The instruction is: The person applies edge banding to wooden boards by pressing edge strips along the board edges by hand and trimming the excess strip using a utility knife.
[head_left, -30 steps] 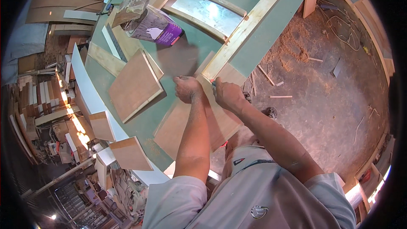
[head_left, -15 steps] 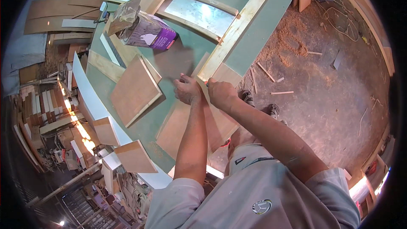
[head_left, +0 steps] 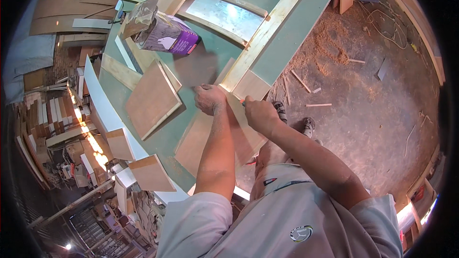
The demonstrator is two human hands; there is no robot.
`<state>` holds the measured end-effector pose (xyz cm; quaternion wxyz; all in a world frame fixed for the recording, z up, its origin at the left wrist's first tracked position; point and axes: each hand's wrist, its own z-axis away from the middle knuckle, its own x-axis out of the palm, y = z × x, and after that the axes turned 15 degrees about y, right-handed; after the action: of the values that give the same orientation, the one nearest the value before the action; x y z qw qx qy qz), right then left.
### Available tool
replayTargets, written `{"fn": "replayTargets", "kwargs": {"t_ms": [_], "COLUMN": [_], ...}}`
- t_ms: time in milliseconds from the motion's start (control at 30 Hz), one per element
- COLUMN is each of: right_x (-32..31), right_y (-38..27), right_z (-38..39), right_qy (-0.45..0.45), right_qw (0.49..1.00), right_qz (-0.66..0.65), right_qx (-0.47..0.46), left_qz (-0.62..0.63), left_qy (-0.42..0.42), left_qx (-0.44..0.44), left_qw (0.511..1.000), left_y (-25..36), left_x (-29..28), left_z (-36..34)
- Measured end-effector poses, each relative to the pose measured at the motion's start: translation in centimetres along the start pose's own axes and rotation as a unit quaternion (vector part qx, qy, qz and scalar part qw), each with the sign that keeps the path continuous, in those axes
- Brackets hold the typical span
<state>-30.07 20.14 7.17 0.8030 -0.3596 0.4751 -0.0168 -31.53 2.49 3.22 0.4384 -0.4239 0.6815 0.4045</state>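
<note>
My right hand (head_left: 260, 114) is closed round a slim hand tool with a red handle (head_left: 243, 101), its thin tip pointing toward the near end of a long pale wood strip (head_left: 263, 27). My left hand (head_left: 209, 98) is beside that end, fingers curled; whether they grip anything is hidden. Under both hands lies a brown plywood panel (head_left: 196, 148) on the green board (head_left: 281, 38). Left of my left hand rests another square plywood piece (head_left: 150, 99). A purple and grey container (head_left: 169, 36), topped with crumpled dirty material, stands farther back.
A framed shiny panel (head_left: 222, 14) lies behind the strip. Small plywood pieces (head_left: 148, 172) lean on a white strip at the left. Stacked offcuts (head_left: 57, 119) fill the left side. The floor (head_left: 363, 134) at right carries sawdust, sticks and cable; my sandalled feet (head_left: 308, 126) show below.
My right hand and tool have drawn back from the strip's end, down and to the right, since half a second ago. My left hand stays beside it, with its fingers slightly shifted.
</note>
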Motion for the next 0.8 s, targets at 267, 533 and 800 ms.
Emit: {"fn": "replayTargets", "kwargs": {"t_ms": [267, 533, 800], "right_x": [-2.2, 0.7, 1.7], "right_y": [-0.1, -0.9, -1.6], "right_z": [0.9, -3.8, -4.2], "right_qy": [0.059, 0.085, 0.063], "right_qw": [0.997, 0.995, 0.997], "right_qz": [-0.057, -0.053, -0.044], "right_qx": [0.007, -0.014, -0.006], "left_qz": [0.018, 0.020, 0.013], "left_qy": [0.048, 0.048, 0.028], "left_qx": [0.031, 0.023, 0.002], "left_qw": [0.998, 0.998, 1.000], "left_y": [-0.2, -0.6, -0.2], "left_x": [0.6, 1.2, 0.8], "left_z": [0.6, 0.0, 0.4]}}
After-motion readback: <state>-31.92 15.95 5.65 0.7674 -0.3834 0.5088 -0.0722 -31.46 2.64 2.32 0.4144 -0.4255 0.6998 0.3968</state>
